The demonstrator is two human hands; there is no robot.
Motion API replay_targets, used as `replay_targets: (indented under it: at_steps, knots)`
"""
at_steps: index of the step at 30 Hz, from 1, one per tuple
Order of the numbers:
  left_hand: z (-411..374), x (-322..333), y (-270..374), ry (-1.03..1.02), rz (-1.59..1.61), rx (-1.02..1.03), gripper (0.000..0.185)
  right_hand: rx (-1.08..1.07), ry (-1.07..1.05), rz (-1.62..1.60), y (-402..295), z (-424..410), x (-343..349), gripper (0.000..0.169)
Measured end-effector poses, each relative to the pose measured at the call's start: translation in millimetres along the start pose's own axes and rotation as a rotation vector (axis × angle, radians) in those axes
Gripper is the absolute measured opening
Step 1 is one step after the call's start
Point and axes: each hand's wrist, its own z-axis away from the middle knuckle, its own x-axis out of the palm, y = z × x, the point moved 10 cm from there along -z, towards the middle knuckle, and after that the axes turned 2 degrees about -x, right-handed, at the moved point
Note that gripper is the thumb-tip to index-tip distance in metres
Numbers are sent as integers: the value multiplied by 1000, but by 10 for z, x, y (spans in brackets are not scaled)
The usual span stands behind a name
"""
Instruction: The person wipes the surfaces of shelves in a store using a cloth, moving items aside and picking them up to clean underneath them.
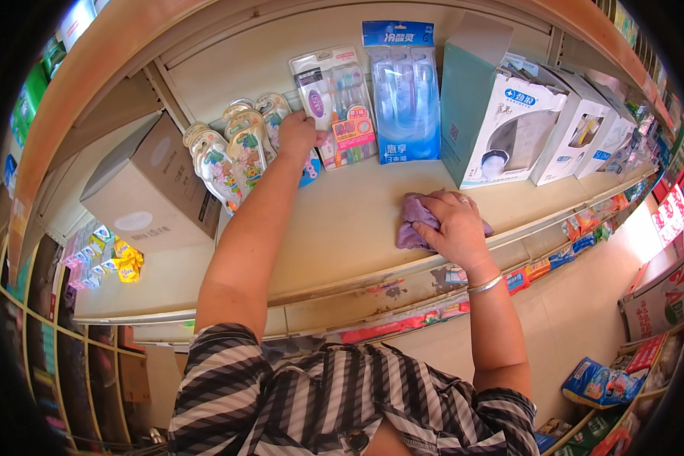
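My left hand (301, 135) reaches to the back of a metal store shelf (330, 239), at the lower left edge of a blister pack of toothbrushes (350, 108); whether it grips the pack is not clear. Several carded children's toothbrushes (242, 142) stand just left of that hand. My right hand (453, 225) presses on a bunched purple cloth (415, 222) near the shelf's front edge, its fingers curled over it. A blue pack of toothbrushes (407, 102) leans upright against the back panel, between the blister pack and an opened white and green box (504, 125).
A cardboard box (154, 182) stands at the left, with small cartons (94, 256) and a yellow packet (128, 260) before it. More white boxes (581, 125) line the right. An upper shelf edge (91, 74) curves overhead. Lower shelves hold colourful packets (527, 276).
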Motion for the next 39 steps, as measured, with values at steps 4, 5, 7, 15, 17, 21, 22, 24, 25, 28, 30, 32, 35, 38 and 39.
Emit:
replay_targets:
  at_steps: [4,5,7,15,17,21,22,24,25,28,30,32,35,38,39]
  knots:
    - [12,-29,-19,39,65,-38,28,-7,-8,7,-6,2,-18,36]
    - [5,-35,1,36,62,-32,29,-7,-6,14,-2,4,-22,36]
    - [-13,-61,31,48,80,-26,30,-7,-6,23,-4,7,-24,36]
    - [19,-158,66,150,53,53,25,0,-5,6,-31,6,-12,36]
    - [143,-139,138,147,15,158,25,40,-32,46,27,-9,8,35]
    - [772,263,238,-127,-264,383,39,319,-70,-20,264,-79,86,29]
    - [1071,456,313,-265,-269,426,46,366,-47,-217,313,-126,139,30]
    - [1523,628,333,-458,-175,543,55,435,-10,-621,304,-261,327,32]
    - [1718,697,341,-527,-126,573,59,432,25,-773,201,-346,383,35]
    - [1784,607,187,-436,111,413,60,373,14,-1187,-378,-596,563,47]
    - [1546,303,52,-342,174,278,57,201,-66,-1100,-588,-808,500,47]
    - [1465,-25,70,-160,180,175,53,17,-23,-599,-557,-1101,320,43]
    - [1625,-270,126,-203,289,90,53,-89,235,-192,-535,-1611,-76,36]
    - [1856,-392,30,-248,342,88,57,-228,316,74,-728,-2144,-115,33]
    - [1954,-449,2,-256,362,87,58,-255,312,153,-809,-2299,-53,32]
